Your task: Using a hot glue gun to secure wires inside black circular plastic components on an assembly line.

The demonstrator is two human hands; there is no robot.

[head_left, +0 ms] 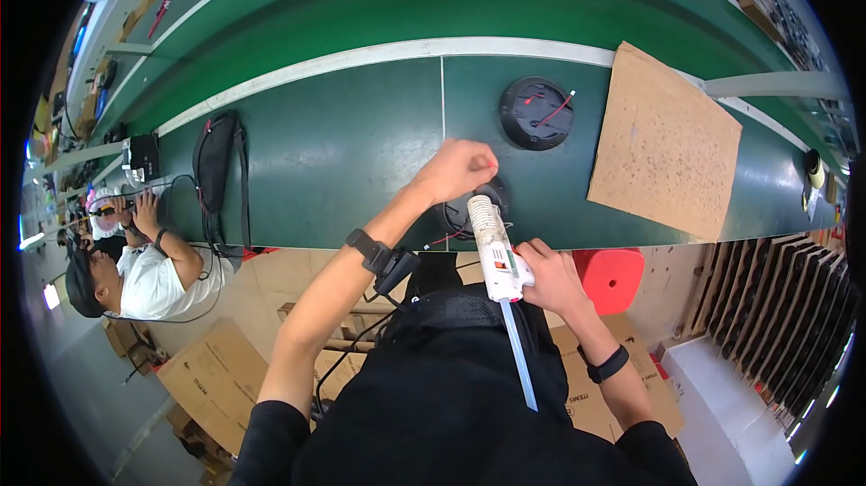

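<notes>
The right hand [550, 277] is wrapped around the handle of a white glue gun [497, 256], held over the near edge of the tabletop [343, 125], nozzle toward the far edge and a pale glue stick [519, 355] jutting back toward the person's body. The left hand [454, 174] is curled just beyond the nozzle; whether its fingertips pinch anything I cannot tell. Below both, by the near edge, lies a round black base [456, 218], partly hidden, with a red wire [445, 240] beside it. With nozzle and left hand so close, a slip of either could burn the fingers if the gun is hot, and a stray squeeze could drop glue on the wire. A nudge from an arm might push the base over the edge. Farther out, toward the far edge, sits a second round black base [519, 129]; a sheet of cardboard [667, 143] lies to its right, reaching the near edge, and a black bag [215, 166] rests well to the left.
</notes>
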